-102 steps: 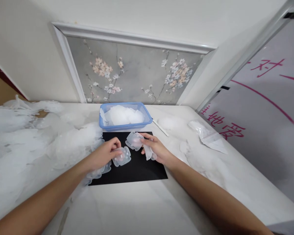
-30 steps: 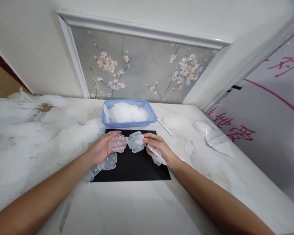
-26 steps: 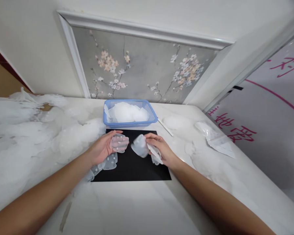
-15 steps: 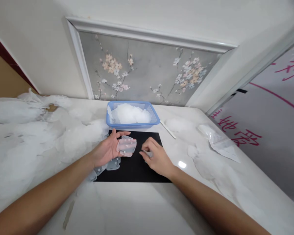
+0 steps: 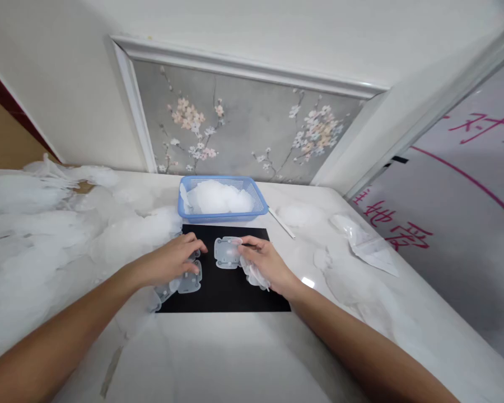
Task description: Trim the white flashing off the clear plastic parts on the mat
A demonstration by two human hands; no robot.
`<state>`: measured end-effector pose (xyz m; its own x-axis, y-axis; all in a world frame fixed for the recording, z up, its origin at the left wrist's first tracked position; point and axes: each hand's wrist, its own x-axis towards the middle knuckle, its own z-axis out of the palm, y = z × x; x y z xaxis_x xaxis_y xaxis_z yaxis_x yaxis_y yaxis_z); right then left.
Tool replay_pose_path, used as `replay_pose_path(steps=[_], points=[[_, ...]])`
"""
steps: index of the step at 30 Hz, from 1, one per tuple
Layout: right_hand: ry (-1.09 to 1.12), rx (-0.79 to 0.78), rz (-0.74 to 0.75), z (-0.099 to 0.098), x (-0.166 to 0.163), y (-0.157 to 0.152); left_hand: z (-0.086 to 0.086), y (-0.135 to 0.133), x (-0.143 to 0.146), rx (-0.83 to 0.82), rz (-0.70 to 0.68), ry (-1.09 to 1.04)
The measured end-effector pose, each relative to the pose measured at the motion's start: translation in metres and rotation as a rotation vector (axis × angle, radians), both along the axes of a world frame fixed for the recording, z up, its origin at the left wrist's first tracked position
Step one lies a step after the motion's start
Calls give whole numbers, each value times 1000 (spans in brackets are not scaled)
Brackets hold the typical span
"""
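A black mat lies on the white marble table. My left hand rests palm down, fingers stretched, on a small row of translucent plastic pieces at the mat's left edge. My right hand pinches one translucent square plastic piece with its fingertips, just above the mat's middle. More thin clear pieces are tucked under that hand's palm.
A blue basket heaped with white translucent pieces stands behind the mat. Large piles of white plastic film cover the table's left. A clear bag and a thin white stick lie at the right.
My left hand turned palm down and laid its plastic piece onto the row at the mat's left edge. My right hand now holds a square piece at its fingertips, over the mat's middle.
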<state>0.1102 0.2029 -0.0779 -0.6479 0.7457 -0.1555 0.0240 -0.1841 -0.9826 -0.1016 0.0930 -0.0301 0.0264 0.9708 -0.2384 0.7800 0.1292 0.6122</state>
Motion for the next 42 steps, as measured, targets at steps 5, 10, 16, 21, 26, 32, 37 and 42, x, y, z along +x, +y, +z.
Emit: replay_pose_path(steps=[5,10,16,21,26,32,37,42], points=[[4,-256,71,1,2,10,5,-3,-3,-137,-47,162],[8,-310,112,0,5,17,4,-3,2,-128,-139,220],[26,-334,131,-4,6,23,13,-1,2,-35,-137,107],[39,-328,136,-5,7,24,24,0,0,-146,-124,-375],[15,-319,142,-3,8,24,14,2,-5,-284,107,-672],[16,-308,154,-2,8,24,-2,9,-10,-297,372,-854],[8,-292,171,-2,8,22,-7,12,-4,-229,523,-1138],[2,-268,182,-2,8,20,-10,15,5,-229,558,-1312]])
